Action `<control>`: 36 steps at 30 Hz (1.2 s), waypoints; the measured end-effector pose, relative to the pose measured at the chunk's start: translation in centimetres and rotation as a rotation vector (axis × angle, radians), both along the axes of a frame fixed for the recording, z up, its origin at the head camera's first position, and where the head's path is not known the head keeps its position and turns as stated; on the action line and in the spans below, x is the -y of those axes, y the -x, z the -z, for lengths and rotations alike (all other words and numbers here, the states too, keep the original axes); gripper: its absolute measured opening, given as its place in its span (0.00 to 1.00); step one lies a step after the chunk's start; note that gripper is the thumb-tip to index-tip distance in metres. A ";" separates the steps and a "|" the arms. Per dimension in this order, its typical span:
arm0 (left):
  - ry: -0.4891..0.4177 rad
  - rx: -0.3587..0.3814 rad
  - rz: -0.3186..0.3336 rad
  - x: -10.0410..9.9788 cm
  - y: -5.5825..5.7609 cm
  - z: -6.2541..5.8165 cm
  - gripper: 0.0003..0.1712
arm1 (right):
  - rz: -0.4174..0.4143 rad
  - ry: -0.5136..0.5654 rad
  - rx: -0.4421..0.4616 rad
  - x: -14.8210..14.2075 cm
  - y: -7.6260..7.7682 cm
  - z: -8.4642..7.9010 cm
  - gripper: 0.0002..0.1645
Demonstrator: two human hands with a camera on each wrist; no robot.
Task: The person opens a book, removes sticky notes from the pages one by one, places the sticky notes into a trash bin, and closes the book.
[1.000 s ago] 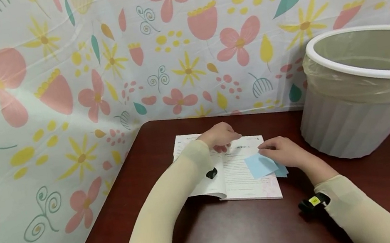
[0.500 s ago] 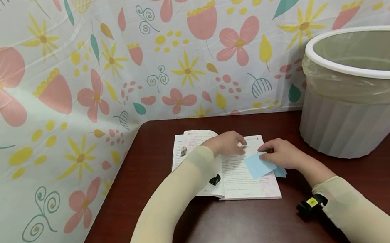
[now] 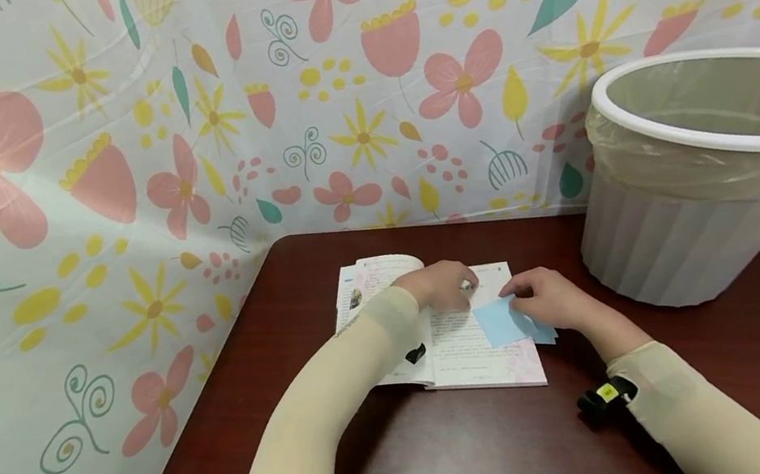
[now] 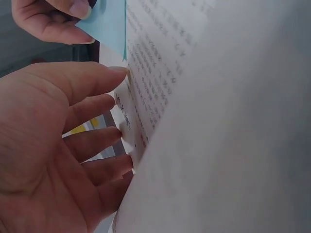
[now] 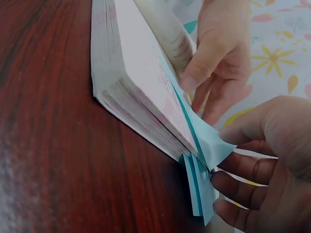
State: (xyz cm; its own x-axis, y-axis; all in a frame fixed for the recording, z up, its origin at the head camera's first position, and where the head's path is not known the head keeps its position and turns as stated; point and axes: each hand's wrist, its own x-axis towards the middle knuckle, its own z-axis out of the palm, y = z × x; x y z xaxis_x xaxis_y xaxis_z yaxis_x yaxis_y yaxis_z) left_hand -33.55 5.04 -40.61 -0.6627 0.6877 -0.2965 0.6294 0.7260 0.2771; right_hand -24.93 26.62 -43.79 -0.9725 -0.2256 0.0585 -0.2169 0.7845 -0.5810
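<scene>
A thick book (image 3: 468, 363) lies spread open on the table, its left pages curving up. My left hand (image 3: 442, 287) reaches over the right page near its top. In the left wrist view its thumb and loosely bent fingers (image 4: 99, 141) touch the page's edge. A light blue paper sheet (image 3: 499, 323) lies across the right page's outer edge. My right hand (image 3: 548, 300) pinches that sheet near its corner between thumb and fingers. The right wrist view has more blue paper slips (image 5: 197, 187) sticking out from between the pages, below the held sheet.
A large grey ribbed bin (image 3: 654, 245) with a white rim and a plastic liner stands at the right on the dark red table (image 3: 257, 353). Behind hangs a flower-patterned cloth (image 3: 330, 97). Wrist camera straps sit at both sleeves.
My left hand has come down from the top of the page, towards the blue sheet. A raised left page with a small picture now shows. The right hand has barely moved.
</scene>
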 end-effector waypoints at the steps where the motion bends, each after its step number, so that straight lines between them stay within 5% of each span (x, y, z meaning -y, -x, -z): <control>1: -0.002 -0.007 0.004 0.0 0.0 0.0 0.27 | -0.001 0.000 -0.003 0.0 0.0 0.0 0.15; 9: 0.012 -0.115 0.090 0.0 0.0 -0.1 0.25 | -0.025 0.004 -0.034 -0.1 0.2 -0.1 0.13; 36: 0.028 -0.097 0.063 -0.1 0.0 0.2 0.25 | -0.080 0.055 -0.033 0.1 -0.1 -0.2 0.12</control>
